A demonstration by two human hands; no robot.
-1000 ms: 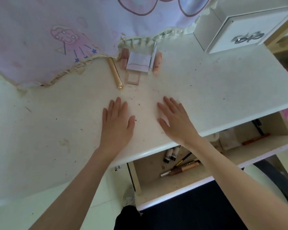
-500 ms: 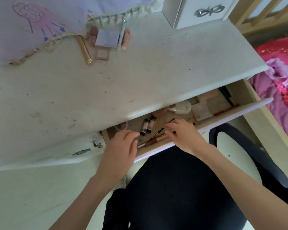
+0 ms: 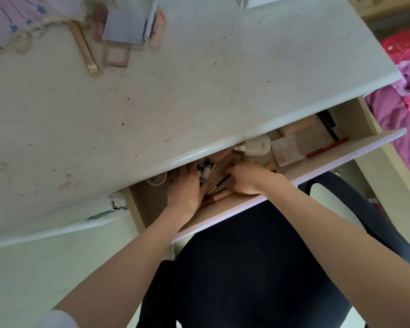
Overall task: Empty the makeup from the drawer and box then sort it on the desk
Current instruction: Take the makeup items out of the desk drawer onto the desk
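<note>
Where the desk edge overhangs, left fingers: tips hidden; left hand (image 3: 184, 189) lies among tubes, grip unclear.
Right fingers: curled under right hand (image 3: 245, 179), whether pinching anything cannot be told.
Between the hands: black pencil (image 3: 219, 184), black-capped tubes (image 3: 206, 171).
Right of the fingers: compact (image 3: 287, 151), red pencil (image 3: 327, 147) in the drawer (image 3: 305, 171).
Far beyond, blurred: gold tube (image 3: 83, 45), palette (image 3: 124, 26) on the desk (image 3: 199, 91).

a home bedroom: white vanity counter (image 3: 199, 79) with open drawer (image 3: 294, 171) of cosmetics, a bed in pink floral bedding (image 3: 407, 91) beside it, cartoon-printed cloth (image 3: 14, 17) behind, dark chair (image 3: 258, 268) below.
</note>
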